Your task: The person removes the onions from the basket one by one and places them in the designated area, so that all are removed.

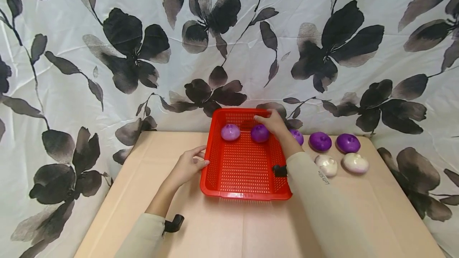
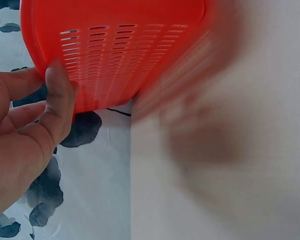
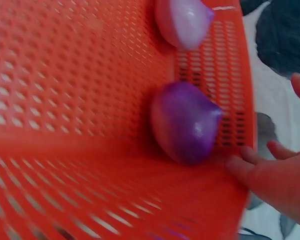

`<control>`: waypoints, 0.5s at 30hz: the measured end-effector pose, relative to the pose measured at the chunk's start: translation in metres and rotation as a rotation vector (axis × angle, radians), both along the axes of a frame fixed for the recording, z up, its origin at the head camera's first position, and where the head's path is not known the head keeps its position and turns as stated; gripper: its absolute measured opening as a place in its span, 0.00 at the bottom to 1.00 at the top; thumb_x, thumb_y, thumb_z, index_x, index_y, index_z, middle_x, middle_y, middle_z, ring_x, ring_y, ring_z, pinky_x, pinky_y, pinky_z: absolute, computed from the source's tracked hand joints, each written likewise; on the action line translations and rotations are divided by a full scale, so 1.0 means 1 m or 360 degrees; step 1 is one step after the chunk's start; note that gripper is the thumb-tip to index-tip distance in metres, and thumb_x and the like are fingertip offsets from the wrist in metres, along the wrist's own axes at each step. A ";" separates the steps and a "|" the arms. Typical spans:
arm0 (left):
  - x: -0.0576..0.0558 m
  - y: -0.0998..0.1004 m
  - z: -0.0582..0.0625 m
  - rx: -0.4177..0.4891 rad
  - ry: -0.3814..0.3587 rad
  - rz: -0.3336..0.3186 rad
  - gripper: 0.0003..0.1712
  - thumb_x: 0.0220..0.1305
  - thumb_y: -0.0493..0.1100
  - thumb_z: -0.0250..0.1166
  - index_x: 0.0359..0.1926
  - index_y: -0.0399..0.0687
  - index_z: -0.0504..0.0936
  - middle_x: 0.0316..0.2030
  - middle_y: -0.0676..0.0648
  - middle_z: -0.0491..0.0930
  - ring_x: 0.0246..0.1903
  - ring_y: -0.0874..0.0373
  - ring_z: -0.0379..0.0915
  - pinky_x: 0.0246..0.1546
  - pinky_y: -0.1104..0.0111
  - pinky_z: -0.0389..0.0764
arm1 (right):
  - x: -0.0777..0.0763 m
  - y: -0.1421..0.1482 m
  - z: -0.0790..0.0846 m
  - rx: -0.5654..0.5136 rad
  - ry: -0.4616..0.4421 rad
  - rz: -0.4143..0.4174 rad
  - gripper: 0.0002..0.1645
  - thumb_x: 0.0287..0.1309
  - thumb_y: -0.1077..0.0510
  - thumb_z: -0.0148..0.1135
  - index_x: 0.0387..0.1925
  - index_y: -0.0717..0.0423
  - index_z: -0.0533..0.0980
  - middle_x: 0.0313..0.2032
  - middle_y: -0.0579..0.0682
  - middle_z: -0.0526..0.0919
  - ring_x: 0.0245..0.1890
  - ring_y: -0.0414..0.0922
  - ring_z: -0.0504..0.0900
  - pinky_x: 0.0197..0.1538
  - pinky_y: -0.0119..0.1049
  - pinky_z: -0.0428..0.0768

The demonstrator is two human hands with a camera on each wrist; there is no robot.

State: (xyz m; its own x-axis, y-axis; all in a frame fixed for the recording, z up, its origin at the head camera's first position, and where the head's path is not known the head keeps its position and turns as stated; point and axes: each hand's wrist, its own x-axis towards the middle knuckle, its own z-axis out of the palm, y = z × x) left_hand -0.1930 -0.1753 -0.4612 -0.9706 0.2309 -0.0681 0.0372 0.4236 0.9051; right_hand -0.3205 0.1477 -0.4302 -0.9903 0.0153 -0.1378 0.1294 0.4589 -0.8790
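Note:
A red plastic basket (image 1: 244, 198) with slotted walls hangs tilted over the table, its underside and shadow showing in the left wrist view. Inside, against its far end, lie a pale purple onion (image 1: 230, 132) and a darker purple onion (image 1: 259, 133), both glossy. My left hand (image 1: 189, 165) holds the basket's left rim between thumb and fingers. At the far right corner, my right hand (image 1: 274, 124) grips the rim, with fingertips at the edge beside the darker onion (image 3: 186, 122) in the right wrist view.
Right of the basket, three purple onions, one partly behind my right arm (image 1: 296, 137), and two white onions (image 1: 326, 165) (image 1: 355, 163) sit on the pale table (image 1: 222, 226). A floral cloth (image 1: 258, 79) hangs directly behind the table's far edge.

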 end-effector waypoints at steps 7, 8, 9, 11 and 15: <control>-0.001 0.000 -0.001 -0.0004 -0.0005 0.0009 0.36 0.67 0.31 0.67 0.74 0.35 0.67 0.49 0.34 0.80 0.31 0.56 0.84 0.37 0.55 0.90 | 0.001 -0.016 -0.023 -0.0076 -0.0015 -0.0211 0.50 0.67 0.46 0.64 0.77 0.68 0.53 0.74 0.68 0.63 0.76 0.61 0.62 0.80 0.50 0.58; -0.001 0.000 -0.002 0.0000 -0.0005 0.0007 0.36 0.67 0.31 0.67 0.74 0.35 0.67 0.49 0.34 0.80 0.31 0.56 0.84 0.37 0.53 0.90 | 0.002 -0.018 -0.026 -0.0099 -0.0026 -0.0236 0.50 0.67 0.46 0.65 0.77 0.67 0.53 0.74 0.68 0.63 0.76 0.61 0.62 0.80 0.50 0.58; -0.002 0.000 -0.002 0.0002 -0.0004 0.0003 0.36 0.67 0.31 0.67 0.74 0.35 0.67 0.49 0.33 0.80 0.32 0.56 0.84 0.37 0.54 0.90 | 0.003 -0.021 -0.027 -0.0113 -0.0039 -0.0254 0.49 0.68 0.47 0.65 0.77 0.67 0.53 0.74 0.68 0.63 0.76 0.60 0.63 0.80 0.50 0.58; -0.002 -0.001 -0.002 0.0010 -0.0003 -0.0007 0.36 0.67 0.31 0.66 0.74 0.35 0.67 0.49 0.33 0.80 0.32 0.56 0.84 0.37 0.54 0.90 | 0.004 -0.024 -0.031 -0.0128 -0.0064 -0.0273 0.49 0.67 0.47 0.65 0.76 0.67 0.53 0.74 0.68 0.63 0.76 0.60 0.63 0.80 0.50 0.59; -0.002 -0.001 -0.002 0.0009 -0.0004 -0.0013 0.36 0.67 0.30 0.67 0.74 0.35 0.67 0.49 0.33 0.80 0.33 0.56 0.85 0.36 0.56 0.90 | 0.007 -0.027 -0.037 -0.0119 -0.0121 -0.0242 0.49 0.67 0.49 0.67 0.76 0.68 0.54 0.73 0.68 0.63 0.74 0.61 0.64 0.80 0.51 0.60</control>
State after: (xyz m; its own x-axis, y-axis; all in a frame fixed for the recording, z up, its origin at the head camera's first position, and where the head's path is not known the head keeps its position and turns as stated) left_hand -0.1949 -0.1758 -0.4633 -0.9685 0.2391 -0.0691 0.0384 0.4180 0.9076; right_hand -0.3137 0.1209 -0.4675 -0.9641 0.1511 -0.2183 0.2595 0.3628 -0.8950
